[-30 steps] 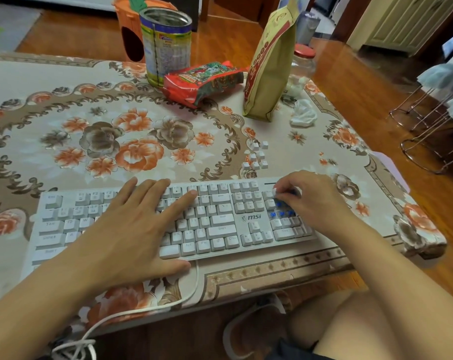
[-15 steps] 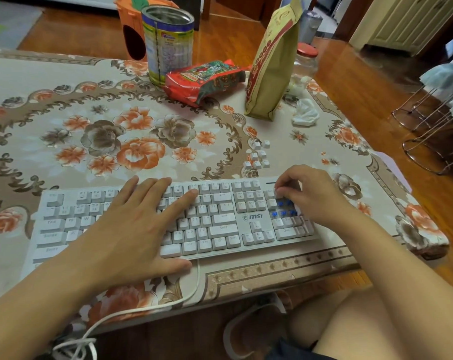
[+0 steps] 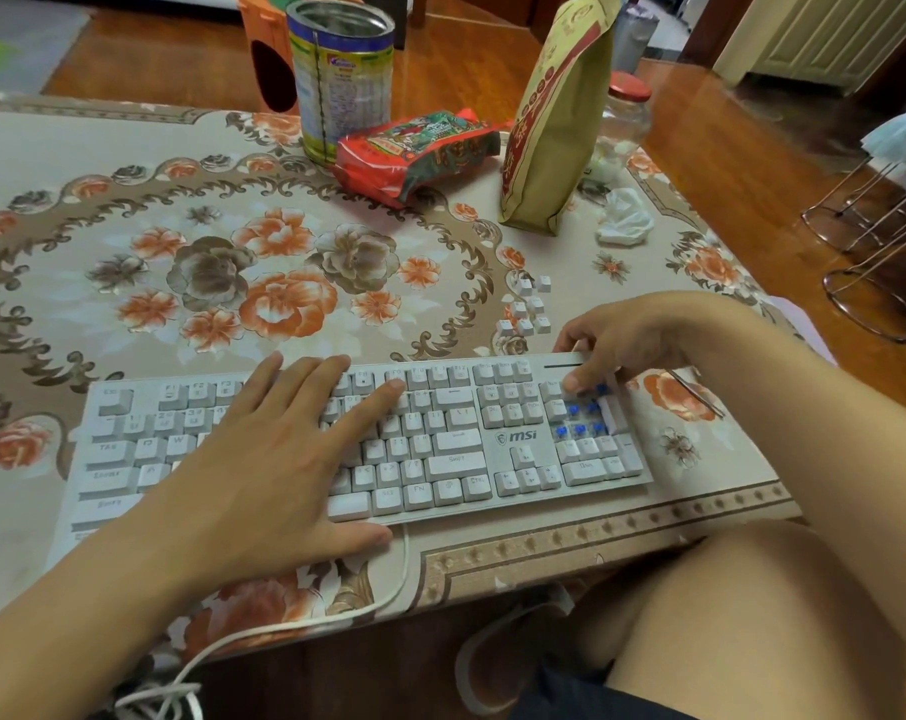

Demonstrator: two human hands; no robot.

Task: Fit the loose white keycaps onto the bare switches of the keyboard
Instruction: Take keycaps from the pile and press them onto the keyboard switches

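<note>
Floral tablecloth (image 3: pixel 129 163), open tin (image 3: pixel 341 75), left hand (image 3: pixel 264 475) flat on keyboard (image 3: pixel 461 449), right hand (image 3: pixel 627 340) fingers' grip unclear

A home living or dining room is shown. The tabletop (image 3: pixel 129 163) is covered with a floral cloth in orange and brown. Household food is kept at its far side: a tall tin (image 3: pixel 341 80), a red snack packet (image 3: pixel 420 150), a standing paper bag (image 3: pixel 557 122) and a red-lidded glass jar (image 3: pixel 622 127). A polished wooden floor (image 3: pixel 726 148) and a panelled cream door (image 3: pixel 825 39) are seen beyond.
</note>
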